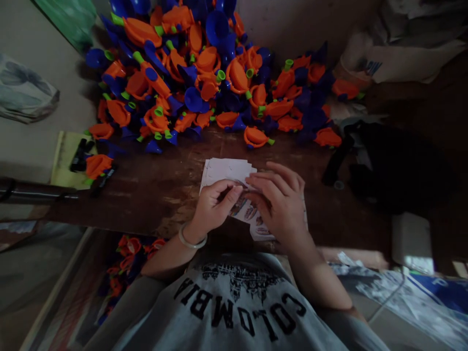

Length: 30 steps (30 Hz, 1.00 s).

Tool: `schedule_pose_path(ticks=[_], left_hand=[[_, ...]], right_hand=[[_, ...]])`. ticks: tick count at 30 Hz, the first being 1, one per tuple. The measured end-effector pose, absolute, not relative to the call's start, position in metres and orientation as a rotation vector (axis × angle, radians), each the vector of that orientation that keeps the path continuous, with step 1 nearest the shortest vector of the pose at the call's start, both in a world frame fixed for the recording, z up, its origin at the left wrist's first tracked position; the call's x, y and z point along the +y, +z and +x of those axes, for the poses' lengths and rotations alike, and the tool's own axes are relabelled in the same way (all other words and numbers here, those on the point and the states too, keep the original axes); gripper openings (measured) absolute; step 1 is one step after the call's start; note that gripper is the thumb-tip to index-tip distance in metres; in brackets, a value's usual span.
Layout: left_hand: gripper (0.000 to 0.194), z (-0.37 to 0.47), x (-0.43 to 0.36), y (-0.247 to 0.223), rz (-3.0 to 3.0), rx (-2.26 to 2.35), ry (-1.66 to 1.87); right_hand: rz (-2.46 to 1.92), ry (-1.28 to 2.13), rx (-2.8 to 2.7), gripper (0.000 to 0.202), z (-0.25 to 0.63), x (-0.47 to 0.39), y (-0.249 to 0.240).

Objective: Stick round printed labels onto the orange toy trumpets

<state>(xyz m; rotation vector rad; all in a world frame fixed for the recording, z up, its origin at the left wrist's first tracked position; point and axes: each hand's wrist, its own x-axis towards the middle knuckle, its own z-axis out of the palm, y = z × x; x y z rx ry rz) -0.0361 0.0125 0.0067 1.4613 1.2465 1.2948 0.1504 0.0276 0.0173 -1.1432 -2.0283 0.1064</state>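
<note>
My left hand (215,207), with a bangle at its wrist, has thumb and forefinger pinched at the edge of a sticker sheet (239,207) bearing small coloured pictures. Close against it, my right hand (280,200) pinches the same sheet between thumb and forefinger, its other fingers held loosely above. The fingers partly hide the sheet and exactly what lies between their tips. Beneath and beyond the hands, a white stack of sheets (226,169) lies on the brown table (171,180). Another printed sheet (262,231) pokes out under my right hand.
A large heap of orange and blue plastic toys (208,63) with green tips covers the table's back. One toy (98,166) lies on the left by a yellow pad (62,161). A black bag (395,165) sits at right. More toys (127,248) are below the front edge.
</note>
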Motion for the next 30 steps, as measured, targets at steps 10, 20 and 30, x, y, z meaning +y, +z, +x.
schedule_pose_path(ticks=[10, 20, 30], left_hand=[[0.033, -0.053, 0.02, 0.002, 1.046, 1.387, 1.482], [0.032, -0.047, 0.019, -0.014, 1.289, 1.283, 1.475], [0.039, -0.046, 0.028, -0.027, 1.03, 1.286, 1.467]], right_hand=[[-0.389, 0.387, -2.114, 0.019, 0.151, 0.009, 0.025], [-0.954, 0.254, -1.915, 0.083, 0.139, 0.029, -0.009], [-0.684, 0.108, -2.006, 0.069, 0.145, 0.03, -0.033]])
